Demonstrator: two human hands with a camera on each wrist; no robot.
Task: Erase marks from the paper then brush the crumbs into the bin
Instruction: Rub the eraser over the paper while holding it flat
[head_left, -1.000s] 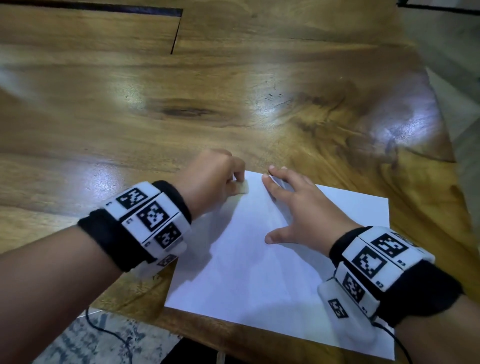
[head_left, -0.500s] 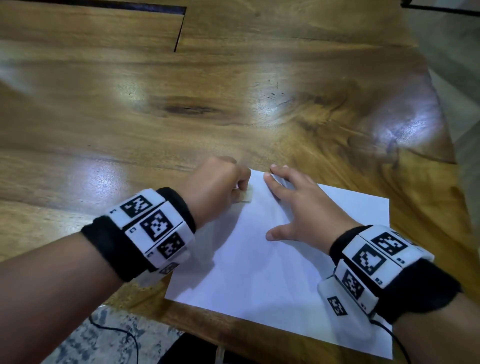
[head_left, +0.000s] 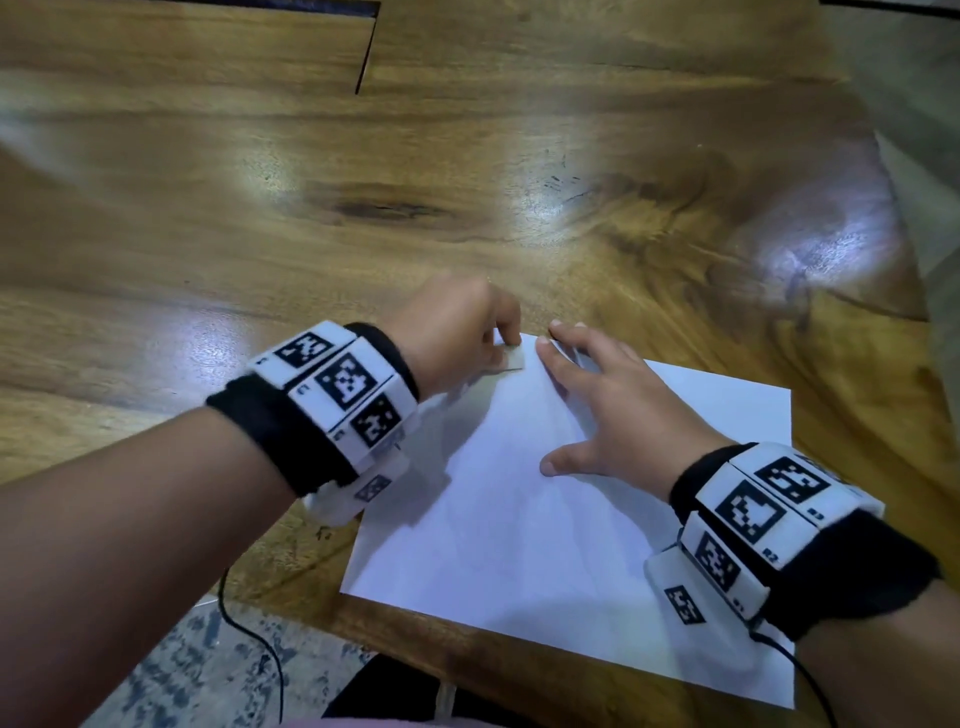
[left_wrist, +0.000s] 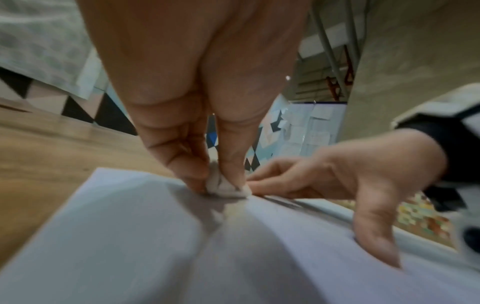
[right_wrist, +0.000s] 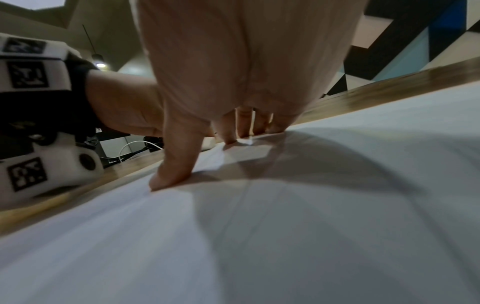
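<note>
A white sheet of paper (head_left: 524, 525) lies on the wooden table near its front edge. My left hand (head_left: 457, 332) pinches a small white eraser (left_wrist: 224, 185) between thumb and fingers and presses it on the paper's far left corner. In the head view the eraser (head_left: 511, 357) barely shows under the fingers. My right hand (head_left: 608, 405) lies flat on the paper (right_wrist: 311, 226), fingers spread, just right of the eraser, its thumb (right_wrist: 174, 164) pressing down. The paper (left_wrist: 130, 236) has a soft crease running from the eraser toward me.
The glossy wooden table (head_left: 467, 182) stretches far ahead and to both sides. Its front edge (head_left: 467, 639) runs just below the paper. A thin black cable (head_left: 260, 639) hangs below the edge at the left. No bin shows in any view.
My left hand with the eraser has slid a little forward and to the right, closer to the right fingertips. The right hand stays flat on the paper.
</note>
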